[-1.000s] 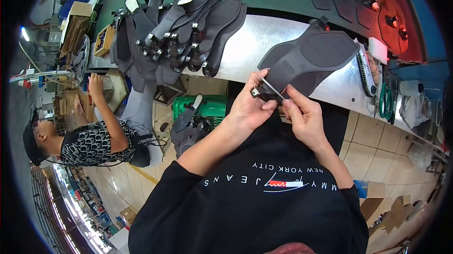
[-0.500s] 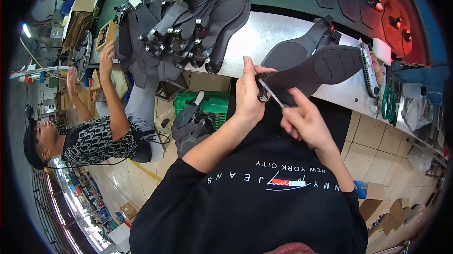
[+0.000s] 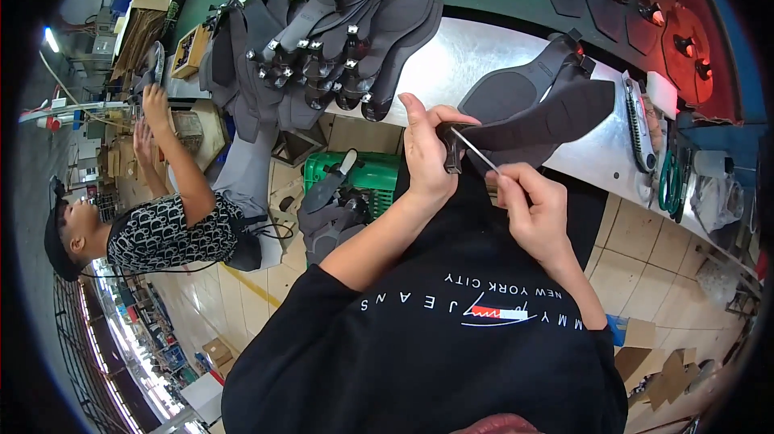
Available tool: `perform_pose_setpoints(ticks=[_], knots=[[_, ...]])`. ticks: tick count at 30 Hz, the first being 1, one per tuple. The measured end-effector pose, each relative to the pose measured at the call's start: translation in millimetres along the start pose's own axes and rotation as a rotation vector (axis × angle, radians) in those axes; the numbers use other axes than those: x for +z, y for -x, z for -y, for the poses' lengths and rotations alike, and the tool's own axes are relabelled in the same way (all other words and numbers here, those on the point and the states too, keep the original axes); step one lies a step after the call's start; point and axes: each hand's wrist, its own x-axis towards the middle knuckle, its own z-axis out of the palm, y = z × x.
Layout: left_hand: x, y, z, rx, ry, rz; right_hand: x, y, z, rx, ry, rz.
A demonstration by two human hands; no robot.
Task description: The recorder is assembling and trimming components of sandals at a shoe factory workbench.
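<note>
My left hand (image 3: 427, 156) is wrapped around the heel end of a black shoe sole (image 3: 556, 116). Its small dark heel (image 3: 453, 152) points down toward me, while the toe end reaches out to the right, seen nearly edge-on. Between the fingers of my right hand (image 3: 536, 212) is a thin metal blade-like tool (image 3: 477, 152). The tip of that tool meets the sole beside the heel; whether it cuts in or only touches, I cannot tell. Another heeled sole (image 3: 504, 91) lies just behind on the metal bench.
Left on the bench (image 3: 451, 47) is a heap of heeled soles (image 3: 322, 39). A utility knife (image 3: 637, 124), a white block (image 3: 662, 94) and green-handled scissors (image 3: 669, 180) lie right. Below stands a green crate (image 3: 375, 180). A co-worker (image 3: 173, 220) works at far left.
The sole has rolled from showing its broad face to nearly edge-on. My right hand has drawn slightly back with the tool, its index finger now curled in. The co-worker's hands have shifted away from the heap.
</note>
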Motion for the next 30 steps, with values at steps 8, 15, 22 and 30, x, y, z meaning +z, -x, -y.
perform_pose_setpoints(ticks=[8, 15, 22, 30], knots=[[0, 3, -5, -0.055, 0.135, 0.135, 12, 1, 6, -0.245, 0.191, -0.034], [10, -2, -20, -0.629, 0.668, 0.201, 3, -2, 8, -0.259, 0.259, -0.143], [-1, -8, 14, -0.407, 0.826, 0.259, 18, -11, 2, -0.226, 0.26, -0.114], [-19, -55, -38, -0.393, 0.442, -0.048, 20, -4, 16, -0.142, 0.177, 0.094]])
